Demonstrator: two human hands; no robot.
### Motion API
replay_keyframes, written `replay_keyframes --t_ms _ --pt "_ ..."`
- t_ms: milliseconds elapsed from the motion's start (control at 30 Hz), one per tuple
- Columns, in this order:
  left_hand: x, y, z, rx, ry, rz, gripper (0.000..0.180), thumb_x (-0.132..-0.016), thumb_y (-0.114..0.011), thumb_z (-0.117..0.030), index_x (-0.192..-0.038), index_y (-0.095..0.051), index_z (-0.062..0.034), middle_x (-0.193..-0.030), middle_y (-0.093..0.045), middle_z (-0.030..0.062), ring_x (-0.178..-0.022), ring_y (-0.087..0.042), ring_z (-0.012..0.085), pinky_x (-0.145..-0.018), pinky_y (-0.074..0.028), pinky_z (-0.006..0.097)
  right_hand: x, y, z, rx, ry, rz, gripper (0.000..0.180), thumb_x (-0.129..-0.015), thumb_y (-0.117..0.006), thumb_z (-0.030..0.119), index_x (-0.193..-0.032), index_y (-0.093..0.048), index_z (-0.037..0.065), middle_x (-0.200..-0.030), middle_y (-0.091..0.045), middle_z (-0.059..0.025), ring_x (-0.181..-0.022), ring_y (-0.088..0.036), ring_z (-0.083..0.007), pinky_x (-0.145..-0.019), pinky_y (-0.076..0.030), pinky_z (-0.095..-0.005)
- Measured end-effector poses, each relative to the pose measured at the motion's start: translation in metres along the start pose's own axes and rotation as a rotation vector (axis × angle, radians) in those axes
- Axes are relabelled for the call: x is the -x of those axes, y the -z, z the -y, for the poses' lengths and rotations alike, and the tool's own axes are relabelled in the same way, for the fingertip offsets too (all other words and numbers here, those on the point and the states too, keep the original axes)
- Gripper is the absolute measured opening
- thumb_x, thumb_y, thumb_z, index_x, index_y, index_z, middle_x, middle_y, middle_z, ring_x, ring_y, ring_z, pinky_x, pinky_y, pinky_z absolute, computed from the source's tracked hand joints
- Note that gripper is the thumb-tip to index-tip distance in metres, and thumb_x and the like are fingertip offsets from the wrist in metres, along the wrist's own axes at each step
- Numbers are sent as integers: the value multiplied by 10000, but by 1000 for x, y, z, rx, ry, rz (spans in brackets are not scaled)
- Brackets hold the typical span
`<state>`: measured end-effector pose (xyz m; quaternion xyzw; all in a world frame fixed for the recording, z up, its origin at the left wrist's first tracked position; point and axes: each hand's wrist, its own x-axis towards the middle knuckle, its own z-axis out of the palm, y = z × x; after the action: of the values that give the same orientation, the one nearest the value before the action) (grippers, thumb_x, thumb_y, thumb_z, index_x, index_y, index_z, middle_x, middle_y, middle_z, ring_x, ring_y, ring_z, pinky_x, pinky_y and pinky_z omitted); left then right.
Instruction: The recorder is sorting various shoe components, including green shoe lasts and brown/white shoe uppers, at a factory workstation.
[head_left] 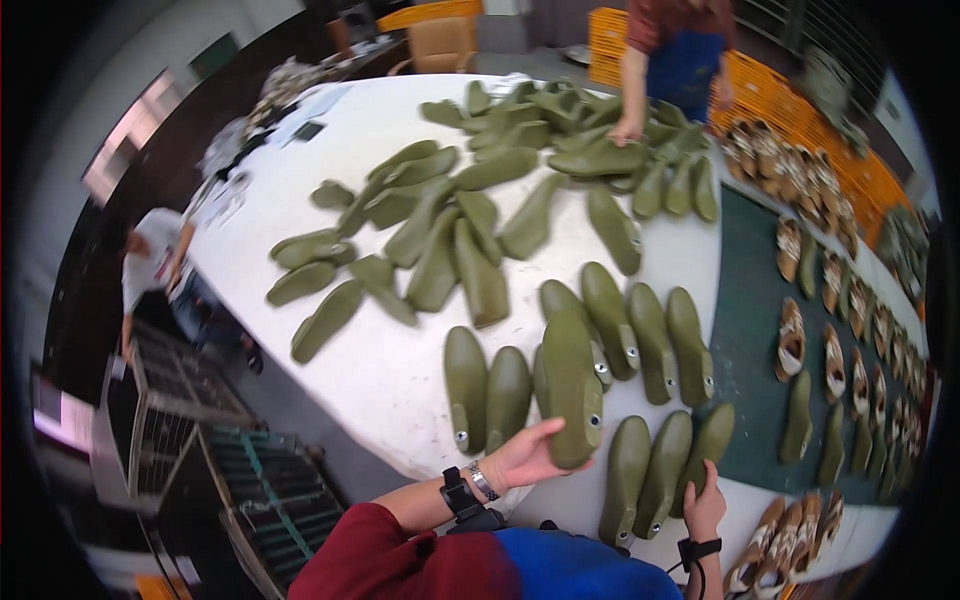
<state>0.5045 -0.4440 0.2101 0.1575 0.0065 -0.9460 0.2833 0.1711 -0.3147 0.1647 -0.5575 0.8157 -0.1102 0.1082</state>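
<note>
Olive-green plastic shoe lasts lie before me on a white table. My left hand (528, 456), with a metal bracelet and a black band at the wrist, holds one shoe last (570, 385) by its heel end, toe pointing away from me. My right hand (704, 503) grips the near end of another shoe last (712, 435), the rightmost of a short row. Beside it lie two more lasts (625, 470) (664, 470). A pair of lasts (465, 380) (508, 390) rests left of my left hand. Farther on, several lasts (655, 340) stand side by side.
A loose heap of lasts (430, 255) covers the middle and far table (330, 390). Across it, another person's hand (627, 132) touches a last. Rows of shoes and lasts line a dark green surface (745, 400) at right. Orange crates (800, 115) stand behind; another person (160, 250) is at left near metal racks (190, 375).
</note>
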Motion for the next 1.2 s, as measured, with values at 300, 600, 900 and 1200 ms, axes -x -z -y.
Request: replay_keyframes --t_ms 300,600,900,1200 --pt "78 -13 -64 -677 -207 -156 537 -905 -528 -181 -1382 -307 -72 -1382 -371 65 -1231 -407 179 -1002 -372 375 -7 -11 -9 44 58 35 560 -791 -574 154 -1303 -350 170 -792 -625 -190 -707 -601 -370 -618 -463 -443" --pt "253 188 -317 -2056 -746 -1858 604 -701 -629 -149 -1257 -427 -29 -1227 -491 174 -1173 -437 313 -997 -352 414 -10 -9 -5 77 125 30 569 -792 -571 138 -1307 -333 173 -765 -620 -194 -699 -598 -387 -608 -456 -461" --pt "268 194 -334 -1867 -421 -1848 627 -690 -642 -392 -1250 -474 -165 -1178 -542 102 -1079 -528 277 -891 -441 392 -7 -4 5 206 92 59 573 -767 -584 133 -1292 -357 158 -733 -608 -188 -676 -594 -375 -596 -456 -454" --pt "255 180 -268 -1869 -284 -1487 860 -592 -705 -453 -1310 -366 -123 -1130 -451 253 -1040 -478 408 -912 -420 418 -10 -4 16 164 88 14 557 -758 -586 137 -1276 -384 152 -705 -604 -170 -644 -586 -361 -570 -450 -443"
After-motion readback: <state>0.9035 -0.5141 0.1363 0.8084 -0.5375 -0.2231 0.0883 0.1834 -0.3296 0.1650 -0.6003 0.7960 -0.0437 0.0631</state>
